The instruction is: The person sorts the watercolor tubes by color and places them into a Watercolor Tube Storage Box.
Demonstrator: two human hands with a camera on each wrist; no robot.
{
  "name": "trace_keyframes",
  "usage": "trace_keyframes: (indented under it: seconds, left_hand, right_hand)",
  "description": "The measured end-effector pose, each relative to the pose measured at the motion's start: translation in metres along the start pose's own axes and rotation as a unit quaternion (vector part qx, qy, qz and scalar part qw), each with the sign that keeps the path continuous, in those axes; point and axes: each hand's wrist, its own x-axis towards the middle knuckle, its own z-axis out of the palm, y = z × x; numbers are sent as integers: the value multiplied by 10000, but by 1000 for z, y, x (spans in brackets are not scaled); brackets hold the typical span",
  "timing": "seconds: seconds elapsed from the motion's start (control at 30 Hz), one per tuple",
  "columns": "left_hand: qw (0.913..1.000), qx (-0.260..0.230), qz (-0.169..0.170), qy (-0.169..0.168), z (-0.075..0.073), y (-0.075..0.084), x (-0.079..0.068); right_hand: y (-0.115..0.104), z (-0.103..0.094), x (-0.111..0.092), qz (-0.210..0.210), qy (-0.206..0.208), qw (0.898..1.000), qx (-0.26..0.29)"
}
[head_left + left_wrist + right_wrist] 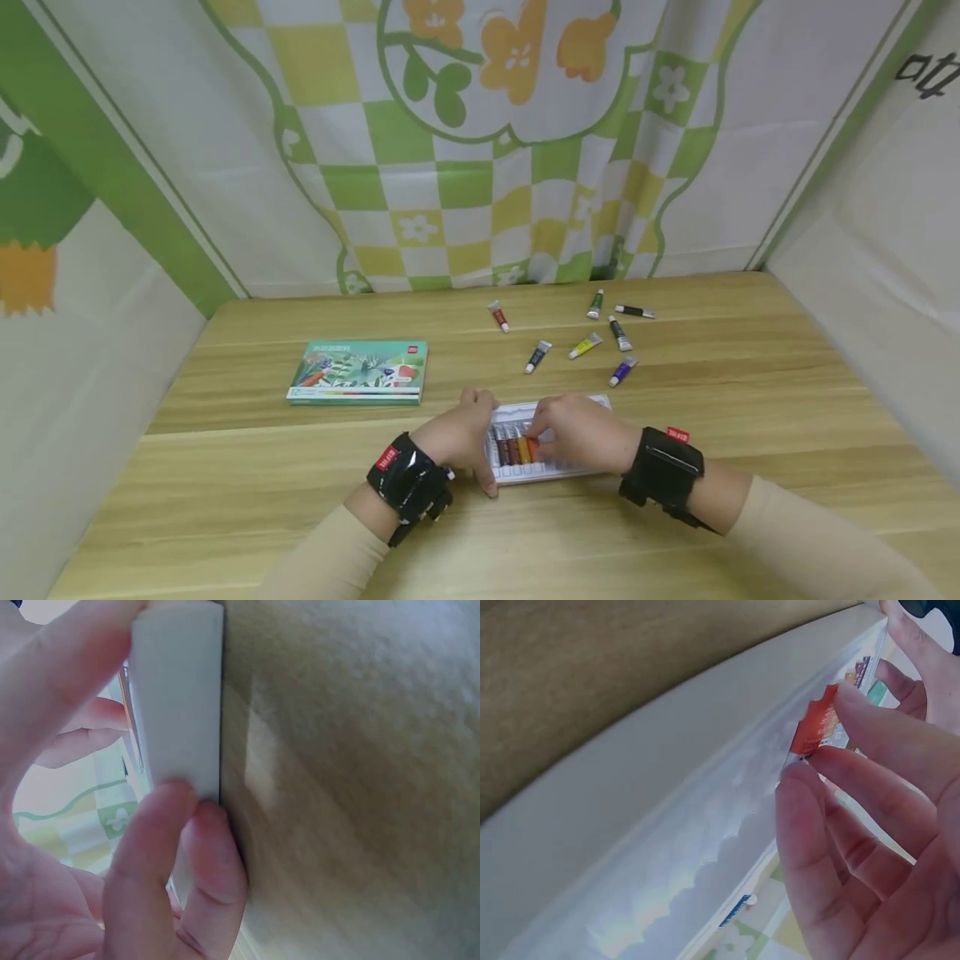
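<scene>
Step in hand, my read: placing or removing one orange tube (815, 724) at the right end of the filled row in the white tray (517, 413); can't tell which direction from here; next move calls for either pressing it flat into its slot or lifting it straight up, clear of the neighbouring tubes (513, 451), tray kept steady; likely trouble would be tipping the tray or snagging the next tube over.

Pose: left hand (461, 433) grips the tray's left end, thumb at the near corner, fingers at the far one, so a fairly wide span; right hand (581, 429) reaches over the tray from the right, narrow pinch on the orange tube, fingertips touching it in the right wrist view.

Layout: tray sits on the counter (225, 500) between both hands; its slots right of the orange tube look vacant in the right wrist view; loose red tube (498, 317), yellow tube (586, 346) and purple tube (622, 372) lie beyond the tray, with green and dark ones among them; teal box (358, 372) lies flat to the left, apart from the tray.
</scene>
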Motion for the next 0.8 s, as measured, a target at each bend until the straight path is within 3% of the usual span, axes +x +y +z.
trace_keyframes:
  seconds: [0.17,0.4,0.6,0.8]
  left_hand:
    - [10000,-63,-23,-44,1,1,0]
    - [10000,-86,-9,-43,0,-1,1]
    - [9999,-106,-14,-42,0,-1,1]
    - [10000,-39,-4,-42,-1,0,0]
  right_hand:
    - [3,2,-4,-57,118,9999,74]
    - [-1,9,-9,-420,281,9976,-480]
    - [-2,11,-6,-436,213,9963,-705]
    - [4,6,0,-474,160,9985,-209]
